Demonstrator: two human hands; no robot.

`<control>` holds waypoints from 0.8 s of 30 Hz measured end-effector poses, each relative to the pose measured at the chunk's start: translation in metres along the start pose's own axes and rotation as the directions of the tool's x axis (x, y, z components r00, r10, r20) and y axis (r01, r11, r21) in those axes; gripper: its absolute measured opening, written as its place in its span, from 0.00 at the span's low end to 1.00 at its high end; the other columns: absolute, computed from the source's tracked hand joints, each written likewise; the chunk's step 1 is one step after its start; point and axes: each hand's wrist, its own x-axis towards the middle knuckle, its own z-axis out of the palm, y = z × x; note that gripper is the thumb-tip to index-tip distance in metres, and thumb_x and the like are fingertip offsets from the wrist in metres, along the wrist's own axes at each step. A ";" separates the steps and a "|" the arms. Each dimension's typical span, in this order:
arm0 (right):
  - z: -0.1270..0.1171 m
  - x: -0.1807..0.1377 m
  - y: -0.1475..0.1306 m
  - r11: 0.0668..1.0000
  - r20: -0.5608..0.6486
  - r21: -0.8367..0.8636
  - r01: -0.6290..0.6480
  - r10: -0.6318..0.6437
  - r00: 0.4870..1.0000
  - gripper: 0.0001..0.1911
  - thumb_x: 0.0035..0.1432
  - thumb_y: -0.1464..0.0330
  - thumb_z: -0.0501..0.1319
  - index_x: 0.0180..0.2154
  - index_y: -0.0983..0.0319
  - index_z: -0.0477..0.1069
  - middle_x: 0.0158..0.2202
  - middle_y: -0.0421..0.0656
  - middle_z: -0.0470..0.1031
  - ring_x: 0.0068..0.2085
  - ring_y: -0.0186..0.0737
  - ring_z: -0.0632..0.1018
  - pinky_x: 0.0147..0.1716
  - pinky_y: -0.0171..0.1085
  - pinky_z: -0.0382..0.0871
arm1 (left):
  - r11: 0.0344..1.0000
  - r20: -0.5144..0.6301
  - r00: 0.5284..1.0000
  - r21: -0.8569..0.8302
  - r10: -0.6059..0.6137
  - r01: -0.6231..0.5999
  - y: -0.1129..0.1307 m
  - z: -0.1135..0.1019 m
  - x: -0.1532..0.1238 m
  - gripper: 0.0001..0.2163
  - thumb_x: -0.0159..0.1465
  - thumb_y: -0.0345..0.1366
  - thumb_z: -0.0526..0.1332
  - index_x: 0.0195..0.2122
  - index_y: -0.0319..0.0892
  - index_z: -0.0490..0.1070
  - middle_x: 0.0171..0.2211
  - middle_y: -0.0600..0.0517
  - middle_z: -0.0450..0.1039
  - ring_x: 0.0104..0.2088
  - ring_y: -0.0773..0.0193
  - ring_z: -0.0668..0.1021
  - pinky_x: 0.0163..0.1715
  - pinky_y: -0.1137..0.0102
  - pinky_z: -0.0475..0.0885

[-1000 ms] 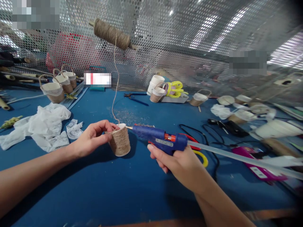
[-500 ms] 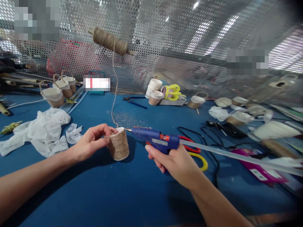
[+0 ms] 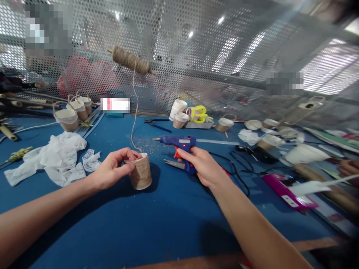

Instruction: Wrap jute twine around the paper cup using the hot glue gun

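My left hand (image 3: 122,164) is closed at the rim of a small twine-wrapped cup (image 3: 141,173), thumb against its side. The cup stands slightly tilted on the blue table. A strand of twine (image 3: 135,112) runs from the fingers and rim up to a twine spool (image 3: 130,60) on a stick by the mesh. My right hand (image 3: 204,164) grips a blue hot glue gun (image 3: 178,141) with a red trigger. Its nozzle points left, above and right of the cup, apart from it. Scissors blades (image 3: 174,163) show beneath the gun, their handles mostly hidden.
White lace fabric (image 3: 60,157) lies at left, with small handled baskets (image 3: 67,118) behind. Pliers (image 3: 159,126), more cups (image 3: 179,118) and yellow-handled scissors (image 3: 199,114) are at the back. A magenta power strip (image 3: 288,190) and black cords lie right. Another person's hand (image 3: 349,167) shows at the right edge.
My right hand has drawn the glue gun up and away from the cup's rim, where its nozzle was. My left hand has stayed at the cup. The view has shifted slightly.
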 end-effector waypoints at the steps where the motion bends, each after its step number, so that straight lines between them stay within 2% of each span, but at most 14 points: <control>1: 0.000 0.008 0.001 0.999 -0.021 -0.040 -0.008 0.008 1.000 0.13 0.55 0.60 0.56 0.31 0.65 0.68 0.29 0.42 0.71 0.27 0.31 0.71 0.26 0.32 0.65 | 1.000 0.005 1.000 0.018 0.005 -0.005 0.001 0.000 0.000 0.10 0.55 0.38 0.62 0.24 0.38 0.63 0.40 0.42 0.72 0.46 0.54 0.72 0.42 0.63 0.65; 3: 0.001 0.026 0.005 0.990 -0.040 -0.134 -0.038 0.033 0.999 0.16 0.60 0.61 0.52 0.31 0.67 0.68 0.29 0.44 0.71 0.26 0.31 0.71 0.26 0.33 0.66 | 0.998 0.018 1.000 0.059 0.017 -0.018 0.002 0.000 0.000 0.09 0.55 0.37 0.61 0.24 0.38 0.63 0.41 0.42 0.72 0.45 0.54 0.71 0.43 0.62 0.64; 5: 0.005 0.044 0.011 0.969 -0.054 -0.232 -0.089 0.079 0.995 0.16 0.62 0.62 0.51 0.35 0.69 0.69 0.32 0.46 0.72 0.28 0.33 0.72 0.28 0.36 0.68 | 0.995 0.028 0.999 0.094 0.034 -0.037 0.003 0.000 0.000 0.09 0.55 0.36 0.61 0.24 0.38 0.63 0.41 0.42 0.72 0.45 0.54 0.71 0.43 0.62 0.64; 8: 0.011 0.066 0.017 0.924 -0.048 -0.353 -0.145 0.137 0.989 0.15 0.60 0.63 0.55 0.46 0.66 0.66 0.43 0.46 0.71 0.38 0.38 0.75 0.36 0.42 0.71 | 0.989 0.047 0.997 0.132 0.053 -0.059 0.004 0.000 0.000 0.08 0.56 0.35 0.60 0.25 0.39 0.62 0.41 0.42 0.71 0.45 0.55 0.71 0.43 0.63 0.64; 11: 0.015 0.075 0.015 0.878 -0.051 -0.456 -0.143 0.135 0.990 0.16 0.60 0.64 0.56 0.48 0.64 0.65 0.47 0.47 0.69 0.43 0.41 0.74 0.40 0.45 0.70 | 0.980 0.074 0.993 0.170 0.088 -0.100 0.005 -0.001 -0.001 0.07 0.56 0.34 0.58 0.25 0.39 0.62 0.41 0.41 0.71 0.45 0.56 0.71 0.43 0.64 0.63; 15: 0.019 0.065 -0.007 0.841 -0.059 -0.539 -0.029 -0.003 0.998 0.13 0.60 0.67 0.56 0.45 0.66 0.68 0.48 0.51 0.68 0.47 0.44 0.71 0.45 0.44 0.65 | 0.967 0.116 0.986 0.210 0.121 -0.143 0.006 -0.001 -0.001 0.05 0.57 0.32 0.56 0.26 0.39 0.61 0.41 0.41 0.71 0.45 0.56 0.71 0.44 0.64 0.63; 17: 0.022 0.051 -0.023 0.844 0.046 -0.525 0.108 -0.098 0.994 0.12 0.60 0.66 0.54 0.41 0.65 0.71 0.42 0.49 0.71 0.44 0.42 0.72 0.42 0.38 0.63 | 0.966 0.132 0.984 0.213 0.118 -0.144 0.006 0.000 -0.002 0.05 0.57 0.31 0.56 0.26 0.39 0.61 0.41 0.42 0.71 0.45 0.57 0.71 0.44 0.64 0.63; 18: 0.025 0.043 -0.031 0.850 0.125 -0.497 0.176 -0.131 0.984 0.13 0.61 0.63 0.53 0.41 0.63 0.72 0.36 0.45 0.72 0.38 0.38 0.73 0.37 0.35 0.64 | 0.968 0.139 0.984 0.207 0.116 -0.143 0.007 0.000 -0.002 0.05 0.57 0.31 0.56 0.26 0.39 0.61 0.40 0.42 0.71 0.45 0.57 0.71 0.44 0.64 0.63; 20: 0.030 0.028 -0.044 0.870 0.320 -0.393 0.297 -0.173 0.932 0.19 0.63 0.58 0.47 0.41 0.60 0.72 0.23 0.37 0.66 0.25 0.32 0.68 0.27 0.32 0.62 | 0.974 0.156 0.982 0.183 0.106 -0.134 0.009 0.001 -0.003 0.05 0.57 0.31 0.56 0.26 0.39 0.60 0.39 0.43 0.71 0.44 0.58 0.71 0.43 0.65 0.64; 21: 0.033 0.022 -0.048 0.891 0.442 -0.258 0.375 -0.236 0.865 0.22 0.64 0.57 0.45 0.40 0.62 0.72 0.19 0.35 0.61 0.22 0.30 0.64 0.25 0.32 0.59 | 0.978 0.166 0.981 0.166 0.098 -0.125 0.010 0.001 -0.003 0.05 0.57 0.31 0.56 0.26 0.39 0.60 0.39 0.44 0.71 0.43 0.58 0.71 0.43 0.65 0.64; 23: 0.037 0.015 -0.053 0.892 0.571 -0.096 0.442 -0.315 0.759 0.24 0.64 0.57 0.43 0.36 0.65 0.71 0.17 0.33 0.55 0.20 0.29 0.59 0.22 0.31 0.55 | 0.987 0.187 0.980 0.127 0.069 -0.094 0.012 0.002 -0.004 0.05 0.57 0.32 0.56 0.26 0.39 0.60 0.36 0.46 0.71 0.41 0.59 0.72 0.40 0.66 0.65; 24: 0.038 0.014 -0.053 0.885 0.600 -0.057 0.462 -0.339 0.724 0.24 0.64 0.57 0.44 0.35 0.66 0.71 0.17 0.33 0.55 0.20 0.29 0.58 0.22 0.32 0.54 | 0.991 0.198 0.979 0.109 0.051 -0.073 0.013 0.002 -0.004 0.05 0.57 0.32 0.56 0.25 0.39 0.60 0.35 0.46 0.71 0.40 0.60 0.72 0.39 0.67 0.65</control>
